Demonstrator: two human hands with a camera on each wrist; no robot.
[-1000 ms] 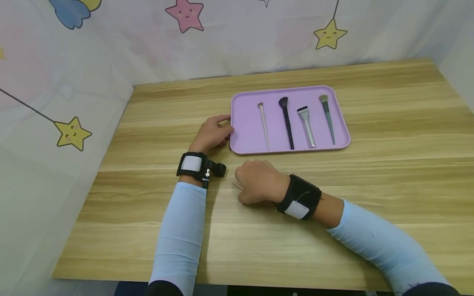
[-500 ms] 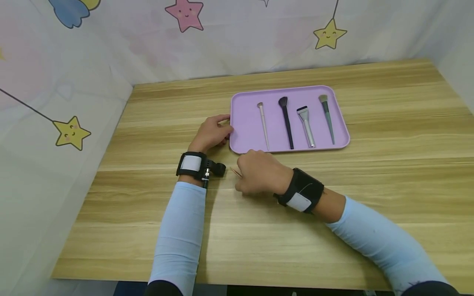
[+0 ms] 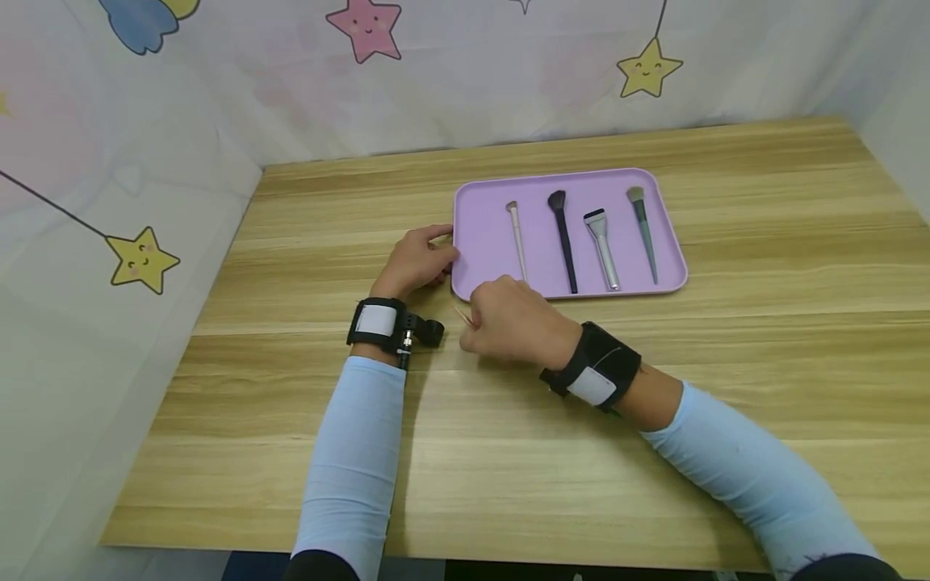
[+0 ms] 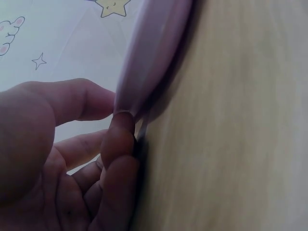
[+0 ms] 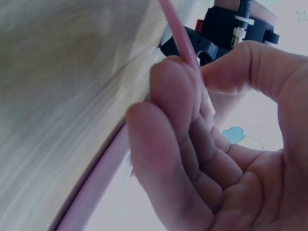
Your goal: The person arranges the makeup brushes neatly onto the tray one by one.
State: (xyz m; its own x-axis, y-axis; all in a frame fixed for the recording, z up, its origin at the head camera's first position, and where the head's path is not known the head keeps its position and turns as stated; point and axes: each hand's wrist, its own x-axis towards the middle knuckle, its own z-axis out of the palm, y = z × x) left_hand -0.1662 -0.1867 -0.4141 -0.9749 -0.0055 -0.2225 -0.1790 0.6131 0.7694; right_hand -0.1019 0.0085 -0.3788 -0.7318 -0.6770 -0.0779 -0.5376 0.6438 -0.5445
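On the wooden table lies a lilac tray (image 3: 479,234). My left hand (image 3: 416,262) pinches its left edge between thumb and fingers, and the tray's rim (image 4: 149,53) shows up close in the left wrist view. My right hand (image 3: 517,323), at the tray's front left edge, pinches a thin pinkish stick (image 5: 179,33); its other end is hidden in the hand. A slim pale makeup brush (image 3: 517,230), a black makeup brush (image 3: 563,242), a flat silver makeup brush (image 3: 603,250) and a green makeup brush (image 3: 643,234) lie side by side on the tray.
The wooden table (image 3: 291,266) stretches out on both sides of the tray. A white cloth (image 3: 494,97) printed with stars hangs behind it and along the left. Each wrist wears a black strap (image 3: 596,367) with a small camera.
My right hand has moved away from me, up to the front edge of the tray, carrying the stick. The left hand and the tray have stayed in place.
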